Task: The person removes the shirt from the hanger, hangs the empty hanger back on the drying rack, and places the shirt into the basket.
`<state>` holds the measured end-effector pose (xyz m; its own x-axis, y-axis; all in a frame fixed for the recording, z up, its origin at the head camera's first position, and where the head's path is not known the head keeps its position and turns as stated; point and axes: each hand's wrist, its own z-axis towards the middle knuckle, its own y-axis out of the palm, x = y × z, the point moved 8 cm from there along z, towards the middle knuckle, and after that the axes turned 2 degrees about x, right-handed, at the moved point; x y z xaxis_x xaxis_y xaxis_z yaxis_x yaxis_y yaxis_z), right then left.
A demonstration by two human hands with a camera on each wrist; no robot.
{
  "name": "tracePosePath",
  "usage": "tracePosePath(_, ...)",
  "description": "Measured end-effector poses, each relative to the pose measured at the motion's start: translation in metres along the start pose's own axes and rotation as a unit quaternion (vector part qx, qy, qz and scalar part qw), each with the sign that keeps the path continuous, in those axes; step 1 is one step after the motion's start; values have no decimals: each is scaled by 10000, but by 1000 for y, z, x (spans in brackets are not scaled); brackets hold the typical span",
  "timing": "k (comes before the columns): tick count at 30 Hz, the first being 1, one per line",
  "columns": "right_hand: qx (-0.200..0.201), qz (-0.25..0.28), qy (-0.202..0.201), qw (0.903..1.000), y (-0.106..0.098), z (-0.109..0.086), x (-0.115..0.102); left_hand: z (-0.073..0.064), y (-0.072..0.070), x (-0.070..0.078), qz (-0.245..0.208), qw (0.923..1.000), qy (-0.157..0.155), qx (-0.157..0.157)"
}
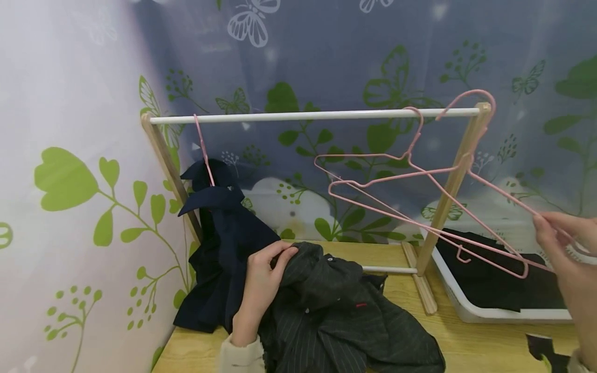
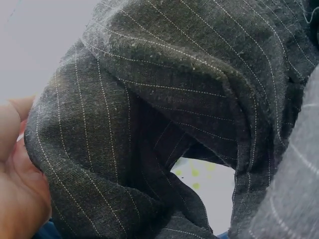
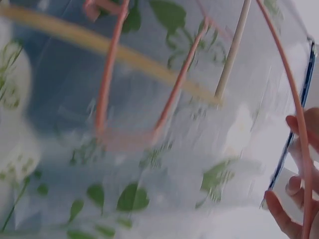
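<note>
My left hand (image 1: 263, 280) pinches a dark pinstriped shirt (image 1: 336, 321) near its collar; the rest of the shirt lies bunched on the table. In the left wrist view, fingers (image 2: 20, 179) sit at the edge of the striped cloth (image 2: 164, 94). On the right, my right hand (image 1: 571, 259) grips one end of a pink hanger (image 1: 501, 194), its hook held up in front of the rail's right end. That hanger (image 3: 294, 94) also crosses the right wrist view beside the fingers. A second pink hanger (image 1: 414, 137) hangs on the rail, partly overlapped.
A wooden rack with a white rail (image 1: 298, 116) stands on the table (image 1: 392, 254). At its left end a navy shirt (image 1: 228, 217) hangs on a pink hanger (image 1: 203, 147). Dark cloth (image 1: 494, 280) fills a white basket (image 1: 513, 314) at right. A patterned curtain (image 1: 326, 52) hangs behind.
</note>
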<state>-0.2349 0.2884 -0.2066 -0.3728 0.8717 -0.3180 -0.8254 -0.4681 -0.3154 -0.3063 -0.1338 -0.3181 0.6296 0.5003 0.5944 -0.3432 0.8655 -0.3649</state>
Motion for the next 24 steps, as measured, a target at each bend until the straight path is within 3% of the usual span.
tracePosePath(4,469,-117,-739,9961,13,13,-38,0,-1,2,-18,10000,53,-1)
tracePosePath(9,824,-441,-1038,9902,35,26,-65,-1,0,3,-86,9999,38,-92)
tracePosePath(16,371,-249,-1043,9935,80,37,-87,-1,4,6,-12,9999,-17,-137)
tracePosePath(24,-121,-242,-1290,9913,121,18,-94,-3,13,11,52,9996,133,-239)
